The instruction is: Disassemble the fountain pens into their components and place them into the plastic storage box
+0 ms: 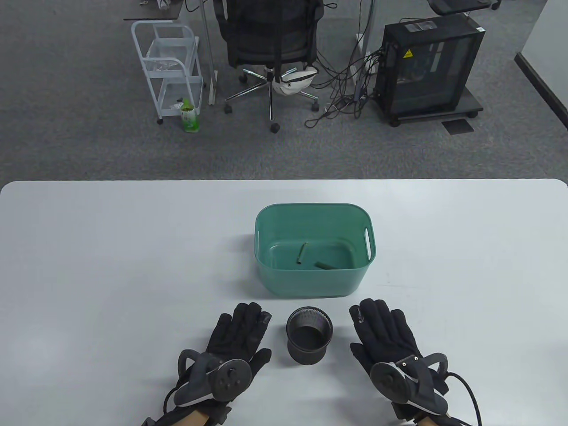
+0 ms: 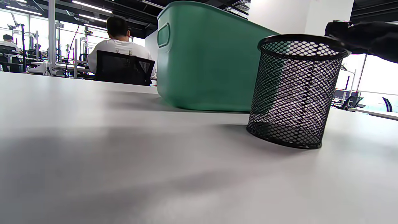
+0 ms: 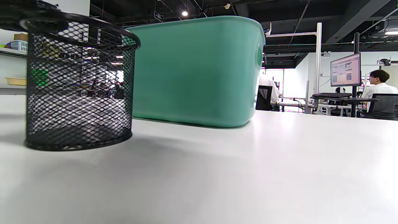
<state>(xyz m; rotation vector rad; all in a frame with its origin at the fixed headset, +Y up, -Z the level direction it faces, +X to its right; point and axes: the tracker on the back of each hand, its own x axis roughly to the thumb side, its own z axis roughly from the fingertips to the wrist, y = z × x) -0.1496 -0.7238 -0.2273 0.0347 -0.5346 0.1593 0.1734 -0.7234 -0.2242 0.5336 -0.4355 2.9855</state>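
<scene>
A green plastic storage box [image 1: 266,248] [image 2: 205,62] [image 3: 192,71] stands mid-table. Two olive green pen parts lie on its floor: one tube [image 1: 302,254] and one shorter piece [image 1: 323,266]. In front of the box stands a black mesh pen cup [image 1: 309,336] [image 2: 295,90] [image 3: 77,84] that looks empty. My left hand [image 1: 242,328] lies flat on the table left of the cup, fingers straight, holding nothing. My right hand [image 1: 381,328] lies flat to the cup's right, also holding nothing; it shows as a dark shape [image 2: 367,37] in the left wrist view.
The white table [image 1: 111,266] runs wide to both sides. Beyond its far edge are an office chair [image 1: 270,44], a white trolley [image 1: 171,66] and a black computer case [image 1: 428,66]. People sit at desks in the background of the wrist views.
</scene>
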